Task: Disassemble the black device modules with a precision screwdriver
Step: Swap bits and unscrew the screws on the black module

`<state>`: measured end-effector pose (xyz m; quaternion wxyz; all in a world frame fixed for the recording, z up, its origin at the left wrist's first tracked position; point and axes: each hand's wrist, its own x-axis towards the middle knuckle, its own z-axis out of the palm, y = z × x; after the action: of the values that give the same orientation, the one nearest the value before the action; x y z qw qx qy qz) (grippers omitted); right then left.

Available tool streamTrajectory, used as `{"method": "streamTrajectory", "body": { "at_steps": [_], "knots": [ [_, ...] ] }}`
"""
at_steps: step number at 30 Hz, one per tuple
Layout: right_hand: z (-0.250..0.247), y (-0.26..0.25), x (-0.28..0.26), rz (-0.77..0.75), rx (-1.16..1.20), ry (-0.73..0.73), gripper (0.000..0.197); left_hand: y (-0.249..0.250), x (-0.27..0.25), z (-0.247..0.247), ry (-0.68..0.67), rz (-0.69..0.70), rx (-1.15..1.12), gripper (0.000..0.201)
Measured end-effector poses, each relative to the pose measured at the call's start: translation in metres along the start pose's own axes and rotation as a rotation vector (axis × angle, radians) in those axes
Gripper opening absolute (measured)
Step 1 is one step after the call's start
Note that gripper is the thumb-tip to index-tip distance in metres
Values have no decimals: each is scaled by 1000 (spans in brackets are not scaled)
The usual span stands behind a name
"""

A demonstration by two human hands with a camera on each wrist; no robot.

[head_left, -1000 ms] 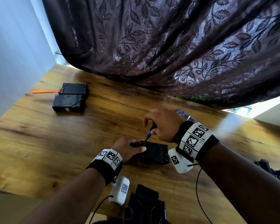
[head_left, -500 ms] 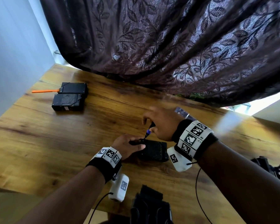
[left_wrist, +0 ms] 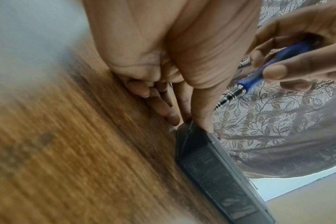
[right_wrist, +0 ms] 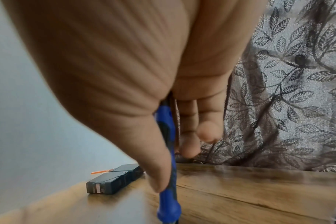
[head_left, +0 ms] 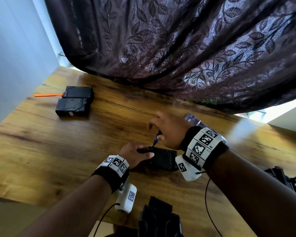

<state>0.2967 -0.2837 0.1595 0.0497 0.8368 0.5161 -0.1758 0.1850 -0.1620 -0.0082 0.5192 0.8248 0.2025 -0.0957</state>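
Note:
A black device module [head_left: 162,159] lies on the wooden table [head_left: 75,142] in front of me. My left hand [head_left: 135,153] holds its left end, thumb on top and fingers along the far side; the left wrist view shows the same module [left_wrist: 217,169] under that hand [left_wrist: 182,84]. My right hand [head_left: 167,129] pinches a blue-handled precision screwdriver [head_left: 156,138] almost upright, tip down at the module's top left corner. The screwdriver [left_wrist: 259,75] has a metal collar; in the right wrist view its blue handle [right_wrist: 168,151] runs between thumb and fingers [right_wrist: 190,136].
Two more black modules [head_left: 75,101] lie at the far left of the table beside an orange tool [head_left: 48,95]. A dark leaf-patterned curtain [head_left: 178,48] hangs over the table's back edge. Black gear sits at the right edge [head_left: 287,180] and near edge [head_left: 159,218].
The view has shifted slightly. Both hands stay at the module, and the right hand's fingers have shifted a little around the screwdriver handle.

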Motion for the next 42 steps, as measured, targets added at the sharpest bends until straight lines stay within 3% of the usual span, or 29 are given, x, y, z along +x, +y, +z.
{"method": "streamTrajectory", "body": {
  "at_steps": [7, 12, 19, 23, 30, 35, 39, 42],
  "knots": [
    [2, -1, 4, 14, 14, 24, 7, 5, -3, -1, 2, 5, -2, 48],
    [0, 7, 2, 100, -96, -25, 34, 5, -4, -2, -6, 4, -4, 46],
    [-3, 0, -3, -51, -84, -59, 20, 3, -1, -2, -8, 3, 17, 47],
    [-5, -6, 0, -33, -125, -47, 11, 2, -1, 0, -2, 4, 11, 47],
    [-4, -6, 2, -3, -137, -49, 24, 3, -5, 1, 22, 17, -16, 48],
    [-7, -9, -1, 68, -253, -47, 50, 3, -5, 1, 26, 14, -36, 48],
    [-7, -7, -3, 125, -286, -60, 47, 6, -6, 0, 9, 1, -43, 47],
    [-5, 0, -3, 75, -140, -44, 30, 4, -4, 0, 14, 5, -41, 47]
  ]
}}
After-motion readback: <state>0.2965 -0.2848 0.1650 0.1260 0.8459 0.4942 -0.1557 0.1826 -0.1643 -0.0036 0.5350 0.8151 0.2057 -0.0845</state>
